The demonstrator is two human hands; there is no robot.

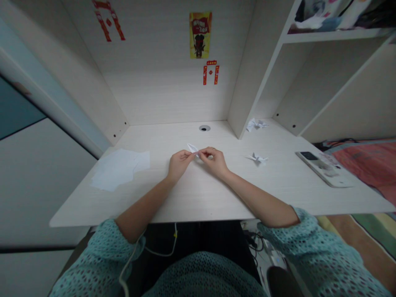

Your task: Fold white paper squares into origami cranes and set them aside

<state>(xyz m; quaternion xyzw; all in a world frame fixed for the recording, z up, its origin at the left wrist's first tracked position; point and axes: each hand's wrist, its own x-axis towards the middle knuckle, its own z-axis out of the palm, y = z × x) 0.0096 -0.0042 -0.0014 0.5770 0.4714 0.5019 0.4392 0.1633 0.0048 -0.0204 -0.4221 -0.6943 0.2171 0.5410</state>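
A small folded piece of white paper (192,147) is pinched between my two hands, just above the middle of the desk. My left hand (180,164) grips its lower left part with thumb and forefinger. From the other side, my right hand (214,160) pinches the paper with fingertips close to the left ones. One pointed flap sticks up and away from me; the fingers hide the rest of the folds. To the right of my hands a folded white paper crane (258,158) rests on the desk.
Loose white paper sheets (120,167) lie at the left. More folded paper pieces (256,124) sit by the upright divider (262,74). A phone (323,169) lies at the right, near red cloth (368,163). A cable hole (204,128) is at the desk's back.
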